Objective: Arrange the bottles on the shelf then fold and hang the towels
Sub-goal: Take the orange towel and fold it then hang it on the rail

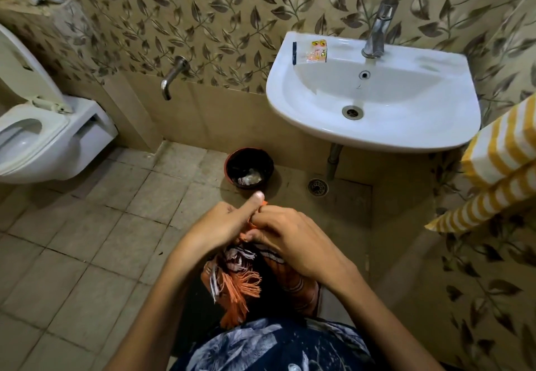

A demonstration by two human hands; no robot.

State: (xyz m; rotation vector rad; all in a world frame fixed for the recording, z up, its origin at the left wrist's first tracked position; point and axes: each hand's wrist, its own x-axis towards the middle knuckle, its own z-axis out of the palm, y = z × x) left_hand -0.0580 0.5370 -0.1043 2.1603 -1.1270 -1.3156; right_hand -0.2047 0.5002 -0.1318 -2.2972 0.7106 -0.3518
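both hands, left hand point(223, 222) and right hand point(293, 237), pinch the fringed orange towel point(240, 280) together, apparently aligning edges for folding.

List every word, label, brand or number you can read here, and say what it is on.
No text is readable.
Small packet on the sink rim: yellow and orange print, too blurred to read.
Orange fringed towel and yellow striped towel: patterns only, no lettering.

Dim, warm light; the sink point(374, 86) gleams brightest, edges bend outward, corners slightly soft.
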